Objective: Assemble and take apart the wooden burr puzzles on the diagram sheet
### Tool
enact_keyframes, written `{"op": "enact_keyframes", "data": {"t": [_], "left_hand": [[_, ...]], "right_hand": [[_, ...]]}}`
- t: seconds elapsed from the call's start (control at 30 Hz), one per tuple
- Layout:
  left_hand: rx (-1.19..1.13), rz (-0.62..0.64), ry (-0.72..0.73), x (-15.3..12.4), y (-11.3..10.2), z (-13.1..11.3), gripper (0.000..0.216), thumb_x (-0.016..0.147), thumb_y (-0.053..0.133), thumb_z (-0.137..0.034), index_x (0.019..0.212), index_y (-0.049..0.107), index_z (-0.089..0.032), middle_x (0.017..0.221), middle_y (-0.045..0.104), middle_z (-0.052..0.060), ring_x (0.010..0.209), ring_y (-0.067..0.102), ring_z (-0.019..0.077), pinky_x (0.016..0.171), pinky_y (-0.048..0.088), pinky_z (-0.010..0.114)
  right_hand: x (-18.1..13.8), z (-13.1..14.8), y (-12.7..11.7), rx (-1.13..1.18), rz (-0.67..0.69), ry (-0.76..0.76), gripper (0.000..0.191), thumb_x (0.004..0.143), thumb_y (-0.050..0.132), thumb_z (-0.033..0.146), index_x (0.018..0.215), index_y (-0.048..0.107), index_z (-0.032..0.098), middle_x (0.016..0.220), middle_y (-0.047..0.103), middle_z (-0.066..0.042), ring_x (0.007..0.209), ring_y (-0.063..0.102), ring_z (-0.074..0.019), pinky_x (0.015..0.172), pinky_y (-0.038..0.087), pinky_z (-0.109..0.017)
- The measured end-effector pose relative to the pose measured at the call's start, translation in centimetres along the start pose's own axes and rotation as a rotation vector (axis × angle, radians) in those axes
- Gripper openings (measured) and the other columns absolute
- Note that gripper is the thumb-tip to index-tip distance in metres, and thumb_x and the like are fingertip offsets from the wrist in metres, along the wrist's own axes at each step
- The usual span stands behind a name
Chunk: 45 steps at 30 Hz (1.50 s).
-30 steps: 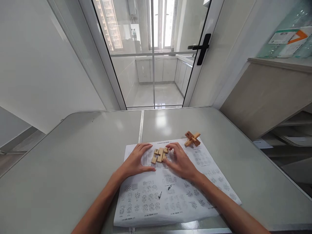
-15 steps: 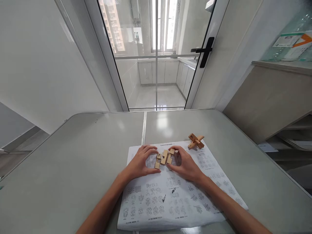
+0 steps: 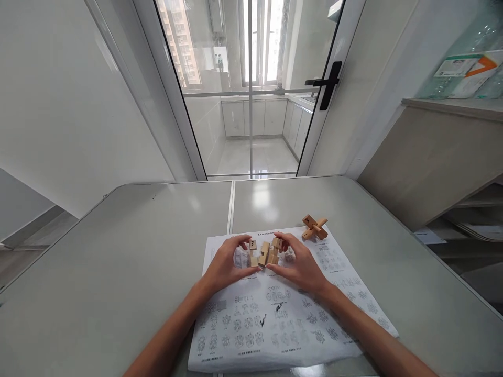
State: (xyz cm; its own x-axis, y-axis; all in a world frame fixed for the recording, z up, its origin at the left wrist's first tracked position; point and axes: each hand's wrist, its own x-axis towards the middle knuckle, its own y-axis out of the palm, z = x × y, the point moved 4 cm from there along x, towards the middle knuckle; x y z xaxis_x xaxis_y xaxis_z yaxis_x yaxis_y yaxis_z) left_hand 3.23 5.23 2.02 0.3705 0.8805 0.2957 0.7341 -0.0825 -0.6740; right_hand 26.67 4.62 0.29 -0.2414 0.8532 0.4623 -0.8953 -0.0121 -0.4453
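A notched wooden puzzle piece marked "3" [image 3: 253, 245] stands between the thumb and fingertips of my left hand [image 3: 228, 262], which touch its near and far ends. My right hand [image 3: 301, 263] grips another notched wooden piece [image 3: 273, 258] the same way, fingers at its far end and thumb at the near end. Between the two lies a third wooden piece [image 3: 264, 253], slightly slanted, with a notch in its side; neither hand clearly holds it. All three are over the printed sheet [image 3: 251, 356], close together in a row.
An interlocked cross of wooden pieces [image 3: 315, 228] sits at the sheet's far right corner. The sheet carries rows of line drawings. Beyond the grey table [image 3: 118, 251] is a glass door with a black handle [image 3: 330, 85]. Plastic bottles [image 3: 463, 68] stand on a shelf at right.
The piece marked "3" has straightened and shifted slightly left in my left hand. The right piece has tipped a little as my right fingers closed over its far end. The middle piece barely moved.
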Motion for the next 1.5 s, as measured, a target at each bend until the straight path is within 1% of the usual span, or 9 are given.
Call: {"op": "enact_keyframes", "data": {"t": [0.17,0.37,0.6,0.73,0.83,0.9,1.13,1.3,1.5], "left_hand": [[0.057,-0.047,0.079,-0.1,0.0,-0.5,0.067,0.078,0.092,-0.035,0.136,0.058,-0.028,0.116,0.071,0.004,0.108,0.07,0.0256,0.1,0.055,0.043],[0.114,-0.122,0.232,-0.4,0.4,-1.7,0.06,0.089,0.082,-0.025,0.143,0.055,-0.03,0.134,0.07,0.007,0.118,0.069,0.0256,0.104,0.055,0.044],[0.1,-0.089,0.368,-0.7,1.4,-3.0,0.066,0.09,0.082,-0.025,0.148,0.05,-0.032,0.136,0.07,0.008,0.123,0.066,0.0281,0.104,0.055,0.047],[0.062,-0.138,0.244,-0.6,1.4,-2.4,0.072,0.092,0.077,-0.024,0.155,0.042,-0.028,0.144,0.059,0.014,0.128,0.061,0.029,0.103,0.055,0.047],[-0.051,-0.188,0.088,-0.4,1.0,-2.0,0.046,0.099,0.068,-0.03,0.141,0.051,-0.022,0.123,0.065,0.011,0.102,0.065,0.0221,0.09,0.056,0.039],[-0.147,-0.111,-0.016,-0.3,1.2,-2.0,0.023,0.105,0.058,-0.036,0.122,0.059,-0.02,0.104,0.069,0.006,0.087,0.064,0.0181,0.082,0.054,0.034],[-0.258,0.22,-0.098,-0.4,2.7,-3.3,0.033,0.096,0.07,-0.052,0.093,0.068,-0.019,0.082,0.065,0.001,0.074,0.056,0.0166,0.071,0.046,0.029],[-0.427,0.215,-0.202,-0.4,2.8,-3.0,0.034,0.102,0.062,-0.051,0.107,0.068,-0.018,0.082,0.065,0.002,0.074,0.059,0.0168,0.071,0.046,0.029],[-0.614,0.151,-0.31,-0.2,2.8,-1.7,0.045,0.104,0.053,-0.063,0.114,0.06,-0.02,0.071,0.051,-0.004,0.065,0.05,0.0142,0.065,0.042,0.028]], "right_hand": [[0.2,0.5,-0.3,0.113,0.046,0.007,0.058,0.085,0.087,0.044,0.134,0.062,0.026,0.116,0.07,-0.009,0.094,0.066,-0.0254,0.087,0.058,-0.042],[0.1,2.2,0.5,0.325,0.321,-0.081,0.073,0.073,0.096,0.052,0.136,0.067,0.031,0.153,0.056,-0.012,0.145,0.052,-0.0351,0.118,0.045,-0.052],[-0.2,2.5,1.7,0.353,0.389,-0.069,0.071,0.069,0.097,0.054,0.128,0.069,0.027,0.126,0.073,-0.009,0.116,0.07,-0.0302,0.103,0.056,-0.047],[-0.3,2.3,1.1,0.224,0.266,-0.071,0.068,0.076,0.094,0.048,0.133,0.064,0.026,0.126,0.072,-0.01,0.113,0.07,-0.0299,0.1,0.058,-0.046],[-0.4,2.1,0.7,0.054,0.162,-0.112,0.066,0.082,0.091,0.042,0.139,0.06,0.027,0.126,0.07,-0.012,0.116,0.068,-0.0317,0.099,0.058,-0.049],[-0.6,2.0,0.6,-0.028,0.102,-0.149,0.067,0.084,0.089,0.041,0.143,0.058,0.027,0.124,0.069,-0.013,0.114,0.068,-0.0324,0.098,0.059,-0.051],[-0.8,2.1,0.9,-0.088,0.06,-0.232,0.063,0.093,0.079,0.034,0.15,0.052,0.031,0.122,0.067,-0.012,0.111,0.068,-0.0311,0.094,0.061,-0.049],[-0.7,2.4,0.8,-0.031,0.079,-0.162,0.067,0.096,0.078,0.041,0.155,0.046,0.03,0.127,0.064,-0.012,0.106,0.069,-0.0288,0.093,0.061,-0.047],[-0.2,1.4,0.1,0.106,-0.05,0.031,0.028,0.113,0.045,0.036,0.135,0.058,0.026,0.102,0.069,-0.007,0.091,0.067,-0.0233,0.09,0.057,-0.042]]}}
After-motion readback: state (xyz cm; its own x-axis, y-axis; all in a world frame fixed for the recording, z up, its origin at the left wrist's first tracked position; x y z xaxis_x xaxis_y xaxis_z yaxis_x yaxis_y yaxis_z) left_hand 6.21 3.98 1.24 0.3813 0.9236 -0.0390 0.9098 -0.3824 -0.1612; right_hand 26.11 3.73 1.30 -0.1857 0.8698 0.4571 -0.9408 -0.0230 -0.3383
